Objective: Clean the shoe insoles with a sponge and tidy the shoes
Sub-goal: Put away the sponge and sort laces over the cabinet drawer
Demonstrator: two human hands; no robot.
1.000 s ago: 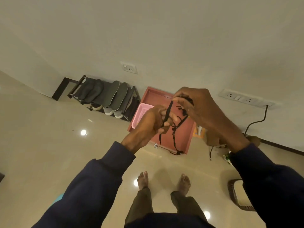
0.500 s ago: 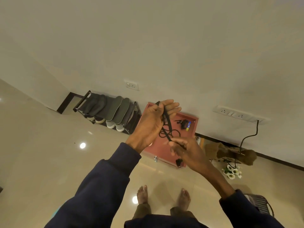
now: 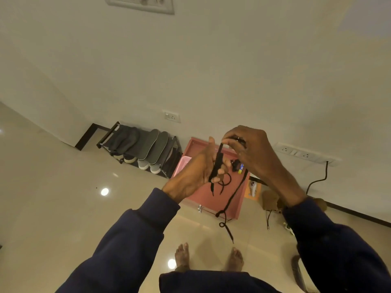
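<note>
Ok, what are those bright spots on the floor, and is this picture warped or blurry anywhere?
Head view: the round bright spots are light glare on the glossy floor. Head view: the wide lens bends the dark skirting and tilts the wall. Head view: light is dim and warm; the left hand, right hand and black shoelace look slightly soft.

Head cam, down-fwd, close over hands (image 3: 228,163)

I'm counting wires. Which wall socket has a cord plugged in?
The long socket strip at right: a black cord hangs from it. The small socket has none.
</note>
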